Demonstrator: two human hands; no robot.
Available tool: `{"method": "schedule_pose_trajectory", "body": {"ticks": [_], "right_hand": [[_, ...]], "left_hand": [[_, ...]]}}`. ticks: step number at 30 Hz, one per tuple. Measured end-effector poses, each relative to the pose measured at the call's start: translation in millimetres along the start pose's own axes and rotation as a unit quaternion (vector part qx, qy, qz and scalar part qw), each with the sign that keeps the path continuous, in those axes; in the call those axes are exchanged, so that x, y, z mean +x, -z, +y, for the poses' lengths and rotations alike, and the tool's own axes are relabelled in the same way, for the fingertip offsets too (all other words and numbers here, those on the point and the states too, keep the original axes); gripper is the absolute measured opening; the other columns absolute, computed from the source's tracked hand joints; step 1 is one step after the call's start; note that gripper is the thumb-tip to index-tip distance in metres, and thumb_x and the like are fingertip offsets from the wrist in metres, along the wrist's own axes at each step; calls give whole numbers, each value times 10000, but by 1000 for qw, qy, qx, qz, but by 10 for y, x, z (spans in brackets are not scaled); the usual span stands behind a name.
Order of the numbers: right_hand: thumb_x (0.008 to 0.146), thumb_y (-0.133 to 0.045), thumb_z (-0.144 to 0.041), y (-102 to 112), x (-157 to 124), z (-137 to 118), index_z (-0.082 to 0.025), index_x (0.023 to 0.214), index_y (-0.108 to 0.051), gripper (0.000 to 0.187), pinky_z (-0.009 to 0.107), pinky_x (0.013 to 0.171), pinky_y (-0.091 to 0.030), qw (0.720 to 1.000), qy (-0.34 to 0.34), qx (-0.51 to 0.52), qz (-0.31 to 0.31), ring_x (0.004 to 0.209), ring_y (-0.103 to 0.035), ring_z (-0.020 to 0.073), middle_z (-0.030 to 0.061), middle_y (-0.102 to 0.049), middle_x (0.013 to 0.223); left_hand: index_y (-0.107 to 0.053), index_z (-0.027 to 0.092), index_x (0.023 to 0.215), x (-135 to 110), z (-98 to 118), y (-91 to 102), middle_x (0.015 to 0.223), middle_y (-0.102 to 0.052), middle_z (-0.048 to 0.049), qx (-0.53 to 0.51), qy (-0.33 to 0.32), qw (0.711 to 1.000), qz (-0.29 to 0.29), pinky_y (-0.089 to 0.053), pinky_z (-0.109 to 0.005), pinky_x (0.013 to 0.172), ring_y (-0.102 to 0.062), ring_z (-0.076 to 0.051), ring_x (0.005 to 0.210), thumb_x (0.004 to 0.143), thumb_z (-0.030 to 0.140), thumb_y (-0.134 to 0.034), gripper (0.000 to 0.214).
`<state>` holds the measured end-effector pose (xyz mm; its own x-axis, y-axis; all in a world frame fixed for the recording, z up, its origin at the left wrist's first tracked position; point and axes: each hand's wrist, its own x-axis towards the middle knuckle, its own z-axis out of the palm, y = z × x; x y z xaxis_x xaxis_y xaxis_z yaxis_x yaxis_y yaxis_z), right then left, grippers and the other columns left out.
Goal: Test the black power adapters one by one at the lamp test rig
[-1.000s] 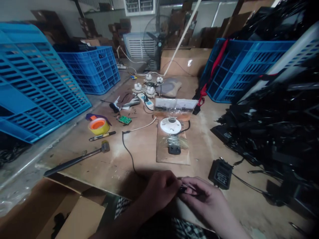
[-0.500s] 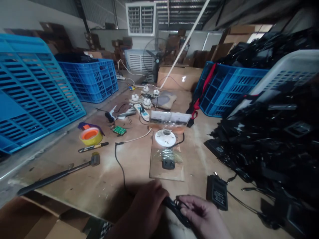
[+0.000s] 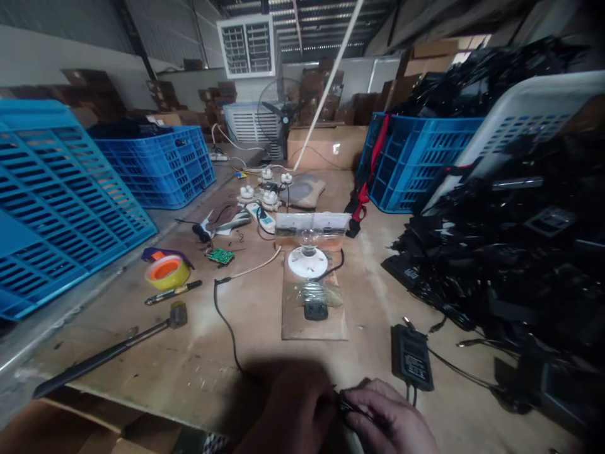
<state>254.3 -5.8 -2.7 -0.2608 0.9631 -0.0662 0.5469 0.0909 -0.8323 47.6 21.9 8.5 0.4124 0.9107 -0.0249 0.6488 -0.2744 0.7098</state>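
Right hand (image 3: pixel 390 421) pinches black connector (image 3: pixel 350 405) at near edge of worktop (image 3: pixel 127 353); left hand (image 3: pixel 288 407) shadowed, its grip unclear; adapter (image 3: pixel 412 357) beside.

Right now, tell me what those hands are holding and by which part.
The left hand and right hand pinch a small black cable end between them; which part they grip is too dark to tell.

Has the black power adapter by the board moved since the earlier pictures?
No. The adapter sits in the same spot to the right of the board's near corner; only the camera view has shifted.
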Motion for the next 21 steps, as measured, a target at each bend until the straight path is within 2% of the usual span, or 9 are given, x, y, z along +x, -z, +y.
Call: {"method": "schedule_pose_trajectory", "body": {"ticks": [3,6,10,16,21], "right_hand": [[949,-576,-238,21,47,-99,-272,961,-761,188,316,789,-538,998,17,-58,-12,900,-678,229,39,-702,907],[892,-548,-107,7,94,-201,-242,901,-736,232,338,767,-539,990,31,-136,-27,892,-685,247,43,-705,901],[923,-479,-81,-19,100,-220,-219,932,-708,267,345,745,-542,975,75,-209,-25,912,-685,266,78,-695,936],[1009,-468,-150,-26,123,-77,-225,1017,-670,216,289,786,-529,974,120,-187,-44,897,-679,204,58,-683,962],[1041,-413,-184,15,207,-182,-211,986,-674,268,300,766,-519,978,131,-152,-52,880,-659,208,67,-660,938]], "left_hand": [[-768,235,867,-44,-91,-5,846,-707,-12,-20,-50,999,10,-464,-284,723,-656,-199,812,757,56,-723,215],[-778,235,823,-57,-172,-12,783,-694,-4,-4,-72,997,-3,-436,-275,685,-646,-186,769,769,55,-732,194],[-753,212,757,-51,-206,-45,735,-670,-5,35,-81,996,5,-401,-274,635,-623,-171,719,776,56,-726,160],[-694,197,708,-39,-249,-132,697,-646,-15,57,-132,989,23,-359,-277,589,-601,-167,688,798,88,-679,142],[-683,195,749,-22,-257,-139,739,-661,-9,16,-112,992,51,-362,-266,612,-603,-158,697,807,82,-663,128]]}}
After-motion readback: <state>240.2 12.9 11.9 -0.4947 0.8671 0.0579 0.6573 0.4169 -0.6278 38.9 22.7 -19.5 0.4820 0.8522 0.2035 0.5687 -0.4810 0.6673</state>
